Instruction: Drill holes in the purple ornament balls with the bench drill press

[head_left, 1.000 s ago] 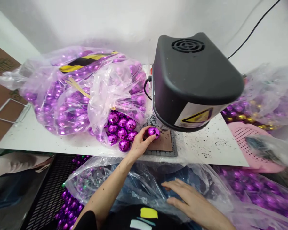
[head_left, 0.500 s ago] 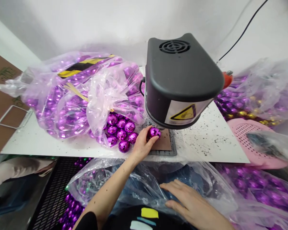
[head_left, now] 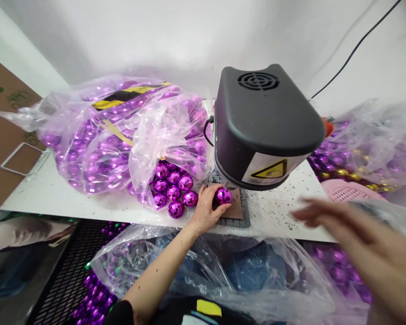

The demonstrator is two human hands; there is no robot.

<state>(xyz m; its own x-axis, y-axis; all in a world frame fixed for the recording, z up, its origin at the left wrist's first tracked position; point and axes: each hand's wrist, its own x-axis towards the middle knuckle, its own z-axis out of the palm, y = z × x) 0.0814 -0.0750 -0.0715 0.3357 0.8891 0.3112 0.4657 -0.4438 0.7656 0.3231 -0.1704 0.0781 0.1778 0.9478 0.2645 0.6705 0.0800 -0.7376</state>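
Observation:
My left hand [head_left: 208,210] is closed around a shiny purple mirrored ball [head_left: 223,195], with thumb and fingers on its left side. The ball is over a brown pad [head_left: 236,205] on a grey plate, at the foot of a black machine head [head_left: 269,122]. Left of this hand, several loose purple balls [head_left: 173,192] lie at the mouth of a clear plastic bag [head_left: 152,131] full of more. My right hand [head_left: 368,243], blurred by motion, is raised at the right with fingers stretched out. Nothing shows in it, and the pink basket [head_left: 352,190] is just beyond.
Dark flecks are scattered over the white table [head_left: 277,212]. A clear plastic sheet [head_left: 257,289] spreads over my lap. At the far left stands a cardboard box [head_left: 6,131]; bagged purple and gold beads [head_left: 368,158] are at the right. Another person's arm [head_left: 20,234] shows at lower left.
My right hand has lifted from above my lap and swung up to the right. My left hand keeps the purple ball at the pad. The whole view has shifted slightly.

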